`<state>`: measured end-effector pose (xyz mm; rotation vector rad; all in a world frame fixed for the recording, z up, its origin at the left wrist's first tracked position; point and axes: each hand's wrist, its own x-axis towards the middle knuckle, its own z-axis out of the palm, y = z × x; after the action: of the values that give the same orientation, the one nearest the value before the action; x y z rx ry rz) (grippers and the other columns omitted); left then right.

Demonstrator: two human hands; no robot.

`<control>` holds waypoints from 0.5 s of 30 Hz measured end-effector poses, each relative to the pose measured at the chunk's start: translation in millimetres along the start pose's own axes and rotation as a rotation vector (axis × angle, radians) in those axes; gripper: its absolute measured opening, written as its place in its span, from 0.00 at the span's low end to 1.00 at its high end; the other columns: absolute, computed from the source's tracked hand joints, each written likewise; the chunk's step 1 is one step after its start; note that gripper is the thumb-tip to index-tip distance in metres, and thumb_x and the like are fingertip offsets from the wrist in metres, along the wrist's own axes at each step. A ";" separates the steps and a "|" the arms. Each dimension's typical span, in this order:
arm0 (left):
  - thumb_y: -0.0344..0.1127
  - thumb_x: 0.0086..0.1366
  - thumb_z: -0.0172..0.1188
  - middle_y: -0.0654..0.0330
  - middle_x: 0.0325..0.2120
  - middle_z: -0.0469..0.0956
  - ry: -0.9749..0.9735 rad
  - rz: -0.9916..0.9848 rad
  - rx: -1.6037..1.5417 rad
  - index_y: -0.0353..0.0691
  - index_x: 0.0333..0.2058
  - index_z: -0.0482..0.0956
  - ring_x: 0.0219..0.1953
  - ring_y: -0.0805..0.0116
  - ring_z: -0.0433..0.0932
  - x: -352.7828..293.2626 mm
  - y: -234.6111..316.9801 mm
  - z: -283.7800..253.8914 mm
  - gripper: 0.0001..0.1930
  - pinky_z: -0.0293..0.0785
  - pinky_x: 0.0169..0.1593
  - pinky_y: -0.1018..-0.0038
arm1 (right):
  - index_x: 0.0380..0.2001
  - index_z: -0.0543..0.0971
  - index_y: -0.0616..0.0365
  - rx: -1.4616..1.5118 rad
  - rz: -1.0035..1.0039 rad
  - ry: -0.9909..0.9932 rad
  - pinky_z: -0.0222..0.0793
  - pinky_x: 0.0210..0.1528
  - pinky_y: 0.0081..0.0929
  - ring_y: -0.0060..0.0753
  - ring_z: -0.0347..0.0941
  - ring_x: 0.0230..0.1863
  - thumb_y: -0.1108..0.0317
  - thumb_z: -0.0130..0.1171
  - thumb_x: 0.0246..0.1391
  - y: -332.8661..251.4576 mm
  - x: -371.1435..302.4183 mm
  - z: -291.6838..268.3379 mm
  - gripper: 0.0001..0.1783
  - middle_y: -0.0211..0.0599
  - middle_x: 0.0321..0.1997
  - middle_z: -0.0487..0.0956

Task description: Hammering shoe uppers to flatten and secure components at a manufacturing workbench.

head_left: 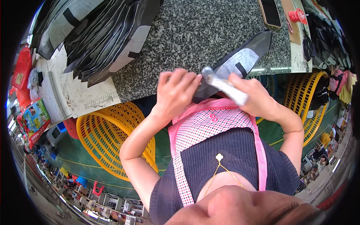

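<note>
Gripping a hammer [225, 88] — right hand [258, 98] — over a black-and-grey panel [232, 63].

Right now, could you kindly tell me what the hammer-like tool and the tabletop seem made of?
Hammer-like tool: head probably metal, from its grey sheen; handle pale and glossy, material unclear. Tabletop: likely smooth granite or a lookalike laminate, given its grey speckling.

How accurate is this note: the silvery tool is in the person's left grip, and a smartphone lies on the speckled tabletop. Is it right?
Only the side is wrong: the silvery tool is in the right grip, as the head view shows. The smartphone does lie on the speckled tabletop.
</note>
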<state>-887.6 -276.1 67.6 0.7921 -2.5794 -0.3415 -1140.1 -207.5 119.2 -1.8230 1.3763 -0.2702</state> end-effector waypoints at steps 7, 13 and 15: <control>0.35 0.52 0.70 0.71 0.31 0.80 0.044 -0.114 -0.116 0.46 0.33 0.85 0.38 0.68 0.74 -9.5 -4.8 -1.9 0.08 0.64 0.41 0.69 | 0.40 0.66 0.61 0.006 0.014 0.077 0.70 0.30 0.53 0.64 0.76 0.29 0.72 0.57 0.55 -0.8 10.5 -4.5 0.13 0.53 0.24 0.77; 0.33 0.54 0.68 0.71 0.32 0.79 0.061 -0.128 -0.089 0.48 0.36 0.85 0.37 0.68 0.74 -14.7 -2.5 3.1 0.10 0.64 0.40 0.69 | 0.41 0.66 0.61 0.077 0.024 0.010 0.71 0.31 0.53 0.65 0.76 0.30 0.77 0.56 0.51 -1.6 11.0 0.9 0.14 0.56 0.25 0.77; 0.34 0.54 0.69 0.71 0.32 0.79 0.059 -0.146 -0.090 0.48 0.37 0.85 0.37 0.68 0.74 -13.1 -4.4 4.1 0.10 0.64 0.40 0.69 | 0.40 0.66 0.61 0.138 0.059 0.030 0.71 0.31 0.52 0.65 0.76 0.31 0.76 0.56 0.51 -4.3 12.7 -5.1 0.14 0.56 0.26 0.77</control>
<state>-877.6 -271.7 58.3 0.9452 -2.4391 -0.4677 -1135.3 -220.8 121.8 -1.6690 1.3946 -0.3538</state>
